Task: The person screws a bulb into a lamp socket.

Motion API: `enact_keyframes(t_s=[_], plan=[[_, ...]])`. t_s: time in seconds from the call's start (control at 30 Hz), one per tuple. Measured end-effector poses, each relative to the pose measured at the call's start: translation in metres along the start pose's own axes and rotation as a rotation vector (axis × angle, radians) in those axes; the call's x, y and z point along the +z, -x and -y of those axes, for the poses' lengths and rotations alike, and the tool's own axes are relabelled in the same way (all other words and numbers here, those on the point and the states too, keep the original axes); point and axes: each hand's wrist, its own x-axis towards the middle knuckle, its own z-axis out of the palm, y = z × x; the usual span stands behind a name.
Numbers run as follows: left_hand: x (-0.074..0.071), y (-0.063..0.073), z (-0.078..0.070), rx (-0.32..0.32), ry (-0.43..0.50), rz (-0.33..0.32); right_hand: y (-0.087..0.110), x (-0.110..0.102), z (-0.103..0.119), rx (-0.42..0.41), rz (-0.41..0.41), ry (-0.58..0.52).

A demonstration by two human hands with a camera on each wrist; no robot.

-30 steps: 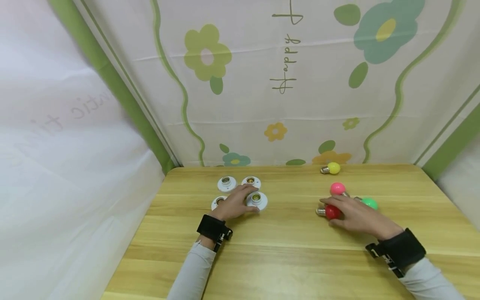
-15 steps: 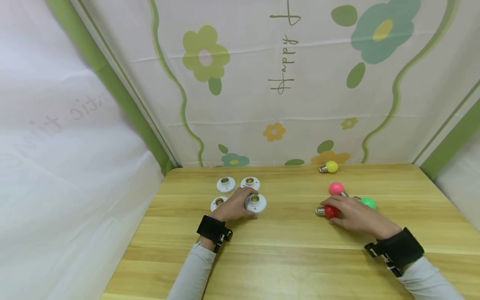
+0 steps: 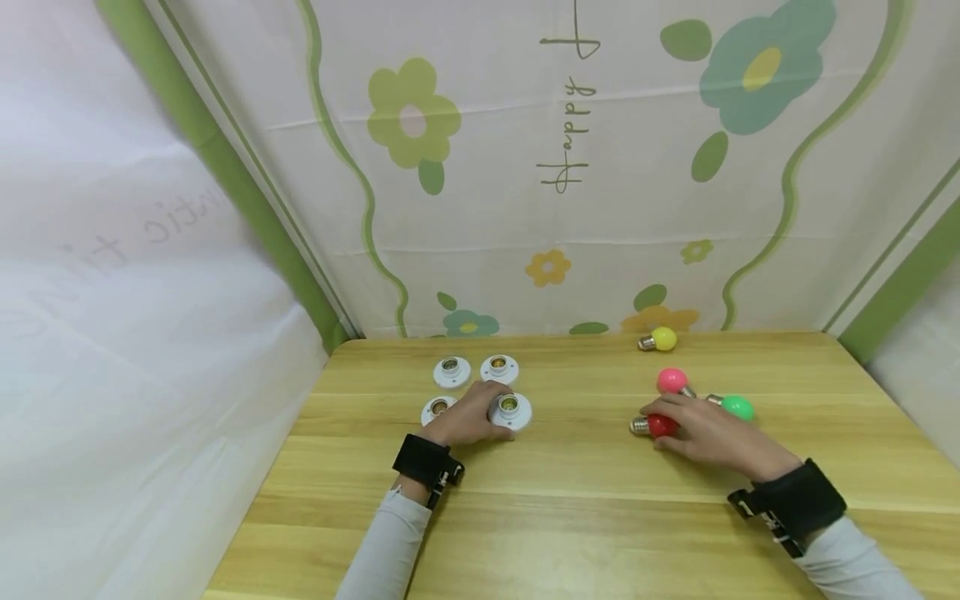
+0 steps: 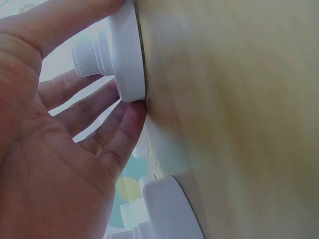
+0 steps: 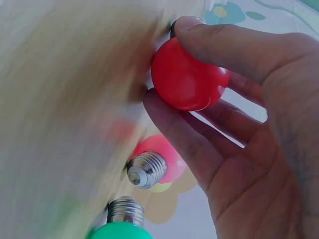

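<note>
Head view: the right hand [image 3: 712, 432] pinches the red bulb [image 3: 662, 426] by its globe, sensibly, as it looks light, slick, breakable; the left hand [image 3: 468, 418] grips a stiff-looking socket [image 3: 519, 413].

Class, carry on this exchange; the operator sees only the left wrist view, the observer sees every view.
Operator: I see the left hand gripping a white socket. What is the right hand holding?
Observer: The right hand grips the red bulb.
Operator: Does another bulb lie near that hand?
Observer: Yes, the pink bulb lies just beyond it.
Operator: Which bulb lies farthest back?
Observer: The yellow bulb, near the far edge of the table.
</note>
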Motion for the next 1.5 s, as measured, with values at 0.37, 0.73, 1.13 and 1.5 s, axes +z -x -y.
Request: enact_keyframes(t_s=[0.37,0.73,1.13,1.5], plan=[[0.000,0.003,0.000,-0.009,0.007,-0.002,-0.004,-0.002,0.002,-0.036,-0.016,0.016],[0.001,0.002,-0.001,-0.021,0.026,0.009,-0.011,-0.008,0.010,-0.054,-0.037,0.011],[0.005,-0.001,-0.005,0.033,0.045,-0.011,-0.024,-0.009,0.020,-0.078,-0.069,-0.021],[0.006,-0.003,-0.012,0.059,0.023,0.003,-0.033,-0.015,0.029,-0.145,-0.137,0.004]])
